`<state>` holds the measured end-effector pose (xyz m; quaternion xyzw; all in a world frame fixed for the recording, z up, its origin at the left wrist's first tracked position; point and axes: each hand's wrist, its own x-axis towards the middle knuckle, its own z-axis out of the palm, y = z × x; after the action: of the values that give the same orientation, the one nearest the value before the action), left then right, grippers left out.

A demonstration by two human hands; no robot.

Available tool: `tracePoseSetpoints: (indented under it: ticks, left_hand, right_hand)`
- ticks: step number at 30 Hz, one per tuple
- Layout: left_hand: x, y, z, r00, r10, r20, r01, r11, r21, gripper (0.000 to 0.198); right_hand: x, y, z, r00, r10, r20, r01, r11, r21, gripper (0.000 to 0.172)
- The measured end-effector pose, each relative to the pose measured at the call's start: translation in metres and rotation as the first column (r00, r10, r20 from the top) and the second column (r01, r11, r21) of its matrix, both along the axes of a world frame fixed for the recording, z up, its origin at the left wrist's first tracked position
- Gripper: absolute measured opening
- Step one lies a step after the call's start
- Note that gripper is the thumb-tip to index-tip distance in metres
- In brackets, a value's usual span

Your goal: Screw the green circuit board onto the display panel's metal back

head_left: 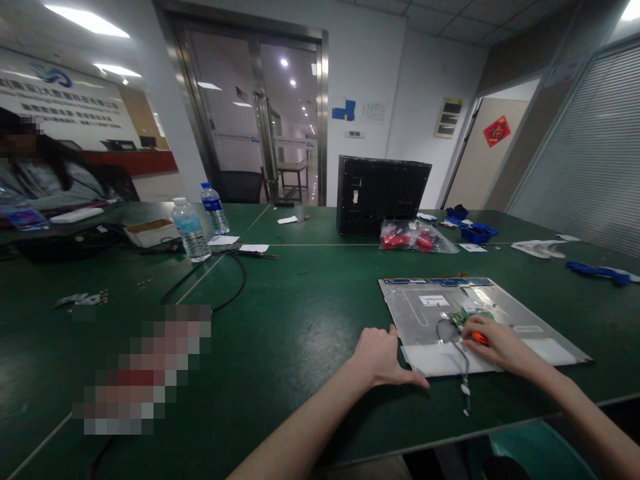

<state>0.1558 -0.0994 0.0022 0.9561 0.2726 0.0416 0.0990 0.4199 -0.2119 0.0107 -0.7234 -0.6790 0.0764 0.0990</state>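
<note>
Left forearm (310, 413) nearest; left hand (377, 357), open, thumb splayed, touches the panel (413, 317) at four o'clock, likely steadying it; right hand (495, 345) grips an orange handle (480, 338) over the board (457, 319).

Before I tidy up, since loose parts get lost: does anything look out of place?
Mildly: small pieces lie strewn on the table at left, uncontained, and a cable trails loosely past the near edge of the panel.
</note>
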Motion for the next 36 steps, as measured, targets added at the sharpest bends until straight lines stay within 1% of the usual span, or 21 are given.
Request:
tracePoseSetpoints:
  ticks: [4,7,10,15,19,25,28,30,33,36]
  left_hand:
    - [0.000,0.000,-0.002,1.000,0.008,-0.002,-0.008,1.000,0.012,0.102]
    - [0.000,0.000,-0.003,1.000,0.006,-0.001,-0.006,1.000,0.006,0.103]
    - [0.000,0.000,-0.004,1.000,0.004,-0.002,-0.004,1.000,0.008,0.104]
    - [0.000,0.001,-0.007,1.000,-0.008,0.004,0.008,1.000,0.021,0.108]
    - [0.000,0.001,-0.007,1.000,-0.003,0.005,0.002,1.000,0.025,0.109]
    - [-0.001,-0.001,-0.003,1.000,-0.007,0.002,0.007,1.000,0.022,0.105]
    - [-0.001,0.000,-0.005,1.000,-0.017,0.009,0.017,1.000,0.021,0.106]
    - [0.000,0.001,-0.006,1.000,-0.022,0.012,0.022,1.000,0.015,0.107]
    - [0.002,0.001,-0.008,1.000,-0.015,0.007,0.015,1.000,0.003,0.108]
    - [0.007,-0.002,-0.008,1.000,0.002,-0.004,-0.002,1.000,0.008,0.104]
  right_hand:
    - [-0.007,-0.003,0.001,1.000,-0.009,-0.021,0.010,0.999,0.049,0.030]
    - [-0.008,-0.011,0.003,0.996,-0.027,-0.087,0.028,1.000,0.013,0.034]
    - [-0.008,-0.018,-0.002,0.994,-0.034,-0.108,0.032,0.999,-0.028,0.033]
    - [-0.011,-0.021,-0.020,0.997,-0.038,-0.061,0.040,0.999,0.036,0.029]
    - [-0.012,-0.016,-0.022,0.999,-0.049,0.024,0.048,0.998,0.026,0.027]
    - [-0.028,-0.010,-0.010,0.975,-0.031,0.218,0.052,0.994,-0.093,0.025]
    - [-0.035,-0.008,0.002,0.965,-0.031,0.259,0.073,0.985,-0.155,0.024]
    - [-0.036,-0.002,0.012,0.958,-0.068,0.278,0.116,0.980,-0.159,0.023]
    - [-0.036,0.016,0.027,0.930,-0.150,0.335,0.206,0.969,-0.137,0.023]
    - [-0.036,0.045,0.030,0.922,-0.161,0.353,0.215,0.970,-0.118,0.022]
